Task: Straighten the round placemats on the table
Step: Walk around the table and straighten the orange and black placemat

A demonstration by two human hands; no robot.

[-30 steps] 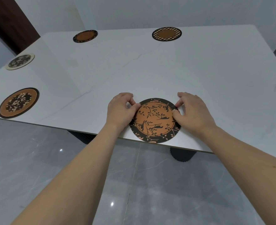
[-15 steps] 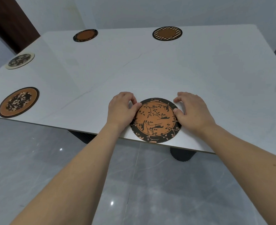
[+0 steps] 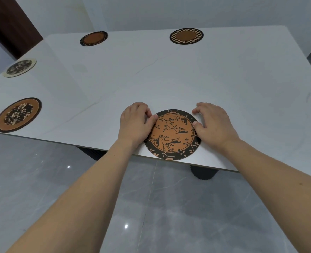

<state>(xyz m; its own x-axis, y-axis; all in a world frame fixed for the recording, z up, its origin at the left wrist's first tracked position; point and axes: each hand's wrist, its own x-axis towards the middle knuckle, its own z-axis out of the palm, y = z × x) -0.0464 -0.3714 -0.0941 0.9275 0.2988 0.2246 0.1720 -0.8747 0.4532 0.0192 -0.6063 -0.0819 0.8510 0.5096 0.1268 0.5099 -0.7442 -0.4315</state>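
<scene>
An orange round placemat with black branches and birds [image 3: 172, 134] lies at the near edge of the white table [image 3: 169, 79]. My left hand [image 3: 135, 121] rests against its left rim, thumb on the mat and fingers curled. On the right rim my right hand [image 3: 214, 122] presses with the thumb, fingers spread on the table. Other mats lie around: an orange floral one [image 3: 18, 114] at the left, a cream-rimmed dark one [image 3: 19, 67] farther back, an orange dark-rimmed one [image 3: 94, 38] and a checker-rimmed one [image 3: 186, 36] along the far side.
The near table edge runs just below the held mat, which slightly overhangs it. A black ribbed table leg [image 3: 204, 173] stands below. Glossy grey floor tiles [image 3: 41, 179] lie in front. A dark door [image 3: 10, 22] is at the back left.
My right hand's fingers have loosened from a pinch on the mat's upper right rim and now lie flatter on the table. The mat and left hand have barely shifted.
</scene>
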